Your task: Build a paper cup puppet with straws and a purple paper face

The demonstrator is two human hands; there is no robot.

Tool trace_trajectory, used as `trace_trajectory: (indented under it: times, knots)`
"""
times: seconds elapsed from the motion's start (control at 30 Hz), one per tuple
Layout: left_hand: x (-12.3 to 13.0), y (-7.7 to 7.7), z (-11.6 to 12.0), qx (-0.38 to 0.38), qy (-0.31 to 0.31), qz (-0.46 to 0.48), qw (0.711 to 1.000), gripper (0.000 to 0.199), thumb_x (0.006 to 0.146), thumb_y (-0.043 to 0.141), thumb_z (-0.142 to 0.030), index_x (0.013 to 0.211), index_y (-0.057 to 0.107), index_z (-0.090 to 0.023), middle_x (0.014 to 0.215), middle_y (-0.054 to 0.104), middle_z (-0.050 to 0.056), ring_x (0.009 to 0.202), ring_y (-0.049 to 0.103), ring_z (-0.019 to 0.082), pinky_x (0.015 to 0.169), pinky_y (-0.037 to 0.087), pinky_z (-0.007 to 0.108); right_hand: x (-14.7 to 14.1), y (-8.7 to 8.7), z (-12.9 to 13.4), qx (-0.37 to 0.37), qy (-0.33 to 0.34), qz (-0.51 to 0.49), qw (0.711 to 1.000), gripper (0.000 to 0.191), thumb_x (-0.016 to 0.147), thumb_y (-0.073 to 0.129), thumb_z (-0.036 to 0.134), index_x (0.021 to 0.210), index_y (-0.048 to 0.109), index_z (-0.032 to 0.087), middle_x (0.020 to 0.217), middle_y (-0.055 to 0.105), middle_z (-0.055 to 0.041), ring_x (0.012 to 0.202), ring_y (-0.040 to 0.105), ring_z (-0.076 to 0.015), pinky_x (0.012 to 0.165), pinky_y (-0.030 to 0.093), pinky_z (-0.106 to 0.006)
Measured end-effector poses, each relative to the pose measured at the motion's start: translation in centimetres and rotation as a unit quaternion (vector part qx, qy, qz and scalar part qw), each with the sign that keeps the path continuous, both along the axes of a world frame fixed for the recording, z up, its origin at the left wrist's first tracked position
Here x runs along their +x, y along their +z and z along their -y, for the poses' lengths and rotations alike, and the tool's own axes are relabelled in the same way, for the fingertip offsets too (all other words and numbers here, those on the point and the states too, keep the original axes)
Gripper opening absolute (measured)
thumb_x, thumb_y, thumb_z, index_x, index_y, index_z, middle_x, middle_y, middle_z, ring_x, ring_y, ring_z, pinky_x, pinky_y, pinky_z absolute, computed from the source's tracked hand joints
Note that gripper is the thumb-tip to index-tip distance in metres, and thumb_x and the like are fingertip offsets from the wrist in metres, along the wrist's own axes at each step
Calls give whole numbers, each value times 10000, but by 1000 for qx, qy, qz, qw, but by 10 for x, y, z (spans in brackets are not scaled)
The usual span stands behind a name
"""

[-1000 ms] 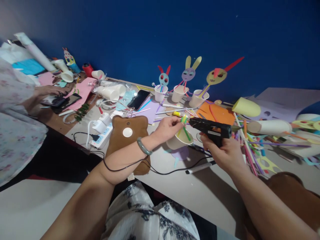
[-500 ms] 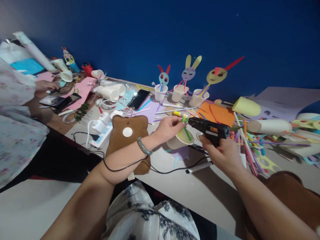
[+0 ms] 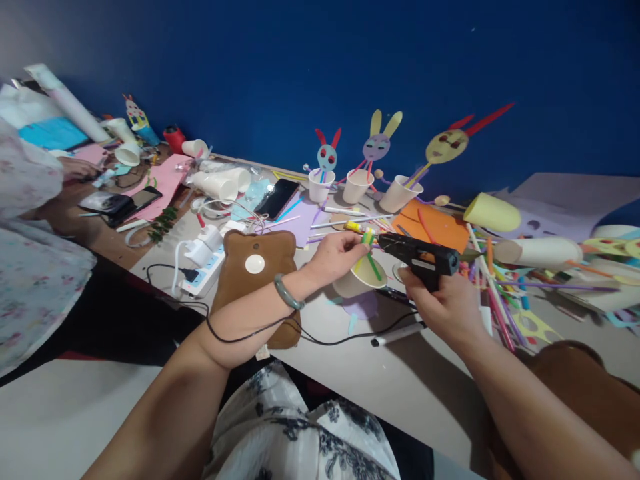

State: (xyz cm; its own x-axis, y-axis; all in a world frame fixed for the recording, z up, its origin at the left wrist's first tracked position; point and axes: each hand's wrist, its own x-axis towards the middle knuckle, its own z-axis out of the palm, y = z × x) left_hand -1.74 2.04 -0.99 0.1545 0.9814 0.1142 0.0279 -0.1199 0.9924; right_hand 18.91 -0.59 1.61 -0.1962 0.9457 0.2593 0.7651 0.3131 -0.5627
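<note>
Head view: how are the hands set?
— Green strips [image 3: 375,267] pinched in left hand [image 3: 340,260]; hot glue gun [image 3: 425,259] gripped by right hand [image 3: 453,310], nozzle near strips. Paper cup [image 3: 349,287] seen between hands, just below.
— Handling?
— Strips judged light, bendy; best held near the top. Cup likely crushable, best steadied gently by its wall.
— Changed?
— Yellow paper face [image 3: 447,147], beyond right hand, has been shifted rightward; second red ear [image 3: 461,122] now exposed.

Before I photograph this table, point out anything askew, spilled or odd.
The yellow-faced paper figure leans sharply right, and its paper cup seems tipped, unlike the more upright purple-faced figure beside it. Farther left, white cups lie on their sides. I see no spill.
</note>
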Motion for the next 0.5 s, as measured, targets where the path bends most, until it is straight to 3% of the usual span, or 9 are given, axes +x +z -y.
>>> trace_trajectory:
  times: [0.5]
  knots:
    - [1, -3, -1, 12, 10, -28, 999, 209, 864, 594, -247, 682, 527, -171, 642, 478, -40, 646, 434, 103, 650, 352, 268, -3, 0, 2, 22, -13, -6, 1000, 301, 810, 559, 505, 661, 518, 248, 535, 561, -46, 565, 586, -240, 578, 427, -336]
